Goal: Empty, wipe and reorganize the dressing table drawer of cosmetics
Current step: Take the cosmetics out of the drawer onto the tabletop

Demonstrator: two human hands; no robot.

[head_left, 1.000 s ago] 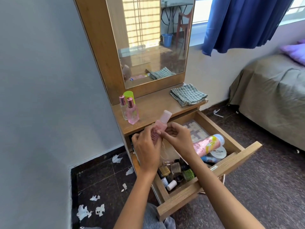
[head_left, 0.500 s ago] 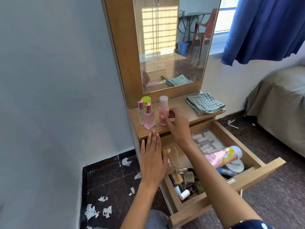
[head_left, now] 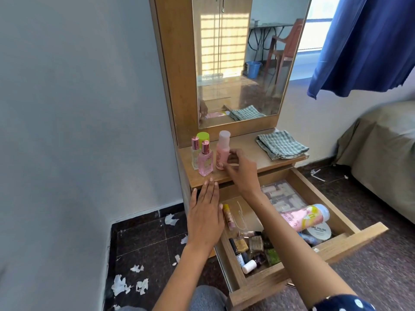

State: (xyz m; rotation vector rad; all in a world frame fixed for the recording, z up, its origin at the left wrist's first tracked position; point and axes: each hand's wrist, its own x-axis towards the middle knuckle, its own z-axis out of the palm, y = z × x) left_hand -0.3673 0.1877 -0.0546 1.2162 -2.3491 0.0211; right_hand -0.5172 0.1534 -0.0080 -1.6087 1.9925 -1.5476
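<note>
A pink bottle point(head_left: 222, 151) with a pale cap stands upright on the dressing table top point(head_left: 247, 151), next to two pink-capped perfume bottles point(head_left: 204, 161) and a green-capped container point(head_left: 203, 136). My right hand point(head_left: 241, 173) holds the pink bottle's right side with curled fingertips. My left hand point(head_left: 205, 216) hovers flat, fingers straight, over the left edge of the open drawer point(head_left: 336, 245). Inside lie a pink tube point(head_left: 303, 217), a nail polish remover jar point(head_left: 318, 232), several small bottles point(head_left: 253, 248), a yellow-capped stick point(head_left: 228, 215) and a clear packet point(head_left: 280, 196).
A folded checked cloth point(head_left: 280, 144) lies at the right end of the table top under the mirror point(head_left: 242, 63). A bed point(head_left: 381, 153) stands to the right and a blue curtain point(head_left: 363, 41) hangs above it. Torn paper scraps point(head_left: 121, 285) litter the dark floor on the left.
The pink bottle went from both hands over the drawer up onto the table top beside the perfume bottles. My left hand let go and flattened over the drawer's left edge.
</note>
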